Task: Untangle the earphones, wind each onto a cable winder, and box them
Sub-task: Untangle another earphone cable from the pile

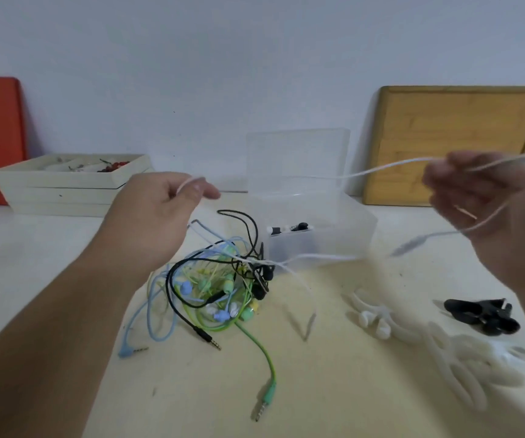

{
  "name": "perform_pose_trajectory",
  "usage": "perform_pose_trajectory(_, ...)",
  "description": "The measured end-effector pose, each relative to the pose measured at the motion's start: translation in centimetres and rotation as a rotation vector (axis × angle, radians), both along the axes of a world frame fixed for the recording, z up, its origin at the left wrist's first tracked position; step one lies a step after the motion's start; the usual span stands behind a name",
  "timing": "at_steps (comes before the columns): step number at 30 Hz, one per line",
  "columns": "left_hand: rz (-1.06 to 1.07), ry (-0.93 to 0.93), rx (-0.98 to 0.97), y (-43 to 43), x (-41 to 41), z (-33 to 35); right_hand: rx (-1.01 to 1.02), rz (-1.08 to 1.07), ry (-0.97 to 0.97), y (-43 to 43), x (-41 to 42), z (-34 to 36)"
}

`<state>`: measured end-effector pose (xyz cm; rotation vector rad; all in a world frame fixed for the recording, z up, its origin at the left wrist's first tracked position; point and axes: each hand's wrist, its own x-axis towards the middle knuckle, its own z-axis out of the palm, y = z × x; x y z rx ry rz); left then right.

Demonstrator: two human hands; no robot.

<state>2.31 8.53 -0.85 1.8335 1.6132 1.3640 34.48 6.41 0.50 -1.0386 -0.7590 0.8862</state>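
Fingers of left hand (157, 213) pinching white cable (381, 167), right hand (476, 191) curled round it

Clear plastic box (318, 229), frosted, smooth. Earphone cables (217, 286) glossy rubbery, metal plugs. White winders (463, 358) matt, soft plastic. Wooden board (454, 143), visible grain. Counter (318, 390) matt, scuffed.

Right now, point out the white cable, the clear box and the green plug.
white cable (381, 167): head view, on the raised taut span.
clear box (324, 245): head view, on its front wall.
green plug (269, 392): head view, on its mint sleeve.
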Motion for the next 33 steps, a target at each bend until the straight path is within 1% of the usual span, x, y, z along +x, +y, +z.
perform_pose_trajectory(1,-0.035,-0.079,0.01,-0.3,0.4,0.3,-0.073,-0.005,-0.215,-0.5,-0.6,-0.1)
perform_pose_trajectory(2,-0.086,-0.164,-0.001,-0.5,0.7,0.5,-0.143,0.046,-0.471,-1.1,-1.1,-0.1)
perform_pose_trajectory(3,-0.133,-0.231,-0.014,-0.9,1.0,0.8,-0.217,0.137,-0.74,-1.6,-1.6,-0.2)
perform_pose_trajectory(4,-0.172,-0.258,-0.015,-1.2,1.3,0.8,-0.297,0.261,-0.98,-2.1,-2.0,-0.4)
perform_pose_trajectory(5,-0.192,-0.244,0.009,-1.4,1.7,0.9,-0.357,0.395,-1.151,-2.6,-2.5,-0.5)
perform_pose_trajectory(6,-0.201,-0.196,0.043,-1.5,2.0,0.8,-0.376,0.501,-1.228,-2.8,-2.8,-0.6)
perform_pose_trajectory(7,-0.212,-0.146,0.077,-1.7,2.4,0.8,-0.359,0.545,-1.26,-2.7,-2.9,-0.7)
perform_pose_trajectory(9,-0.256,-0.056,0.124,-2.2,3.1,0.5,-0.244,0.506,-1.3,-2.5,-2.8,-0.8)
perform_pose_trajectory(10,-0.288,-0.002,0.145,-2.6,3.5,0.4,-0.175,0.503,-1.261,-2.6,-2.8,-0.7)
perform_pose_trajectory(11,-0.31,0.068,0.162,-2.9,3.9,0.2,-0.076,0.542,-1.154,-2.7,-3.1,-0.7)
perform_pose_trajectory(13,-0.326,0.181,0.18,-3.3,4.8,-0.3,0.089,0.718,-0.893,-3.2,-4.2,-0.6)
perform_pose_trajectory(15,-0.341,0.211,0.16,-3.6,5.4,-0.6,0.142,0.819,-0.817,-3.9,-6.1,-0.5)
perform_pose_trajectory(16,-0.351,0.221,0.151,-3.6,5.6,-0.8,0.135,0.807,-0.821,-4.0,-6.7,-0.7)
perform_pose_trajectory(17,-0.367,0.239,0.149,-3.7,5.8,-0.9,0.118,0.735,-0.84,-3.8,-7.2,-1.1)
perform_pose_trajectory(18,-0.384,0.259,0.148,-3.7,5.9,-1.0,0.1,0.607,-0.875,-3.5,-7.6,-1.3)
perform_pose_trajectory(19,-0.398,0.272,0.136,-3.7,5.9,-1.1,0.079,0.482,-0.861,-3.2,-7.6,-1.4)
perform_pose_trajectory(20,-0.397,0.274,0.119,-3.5,5.7,-1.1,0.078,0.406,-0.785,-2.9,-7.4,-1.3)
perform_pose_trajectory(21,-0.379,0.27,0.098,-3.3,5.4,-1.0,0.096,0.375,-0.624,-2.6,-7.0,-1.2)
perform_pose_trajectory(23,-0.307,0.262,0.055,-2.6,4.6,-1.0,0.15,0.379,-0.226,-2.2,-5.7,-0.5)
perform_pose_trajectory(25,-0.229,0.269,-0.006,-1.8,3.8,-1.1,0.187,0.396,0.009,-1.4,-3.8,-0.2)
perform_pose_trajectory(29,-0.118,0.336,-0.121,-0.6,2.2,-1.4,0.322,0.342,0.205,-0.4,-0.7,0.0)
perform_pose_trajectory(30,-0.1,0.33,-0.128,-0.5,1.9,-1.4,0.351,0.34,0.289,-0.2,0.2,-0.1)
perform_pose_trajectory(31,-0.087,0.313,-0.127,-0.4,1.6,-1.3,0.37,0.391,0.375,-0.3,1.0,-0.1)
perform_pose_trajectory(32,-0.079,0.295,-0.127,-0.3,1.5,-1.2,0.355,0.407,0.446,-0.5,1.6,-0.2)
perform_pose_trajectory(33,-0.075,0.275,-0.127,-0.4,1.5,-1.1,0.305,0.381,0.472,-0.5,2.4,-0.7)
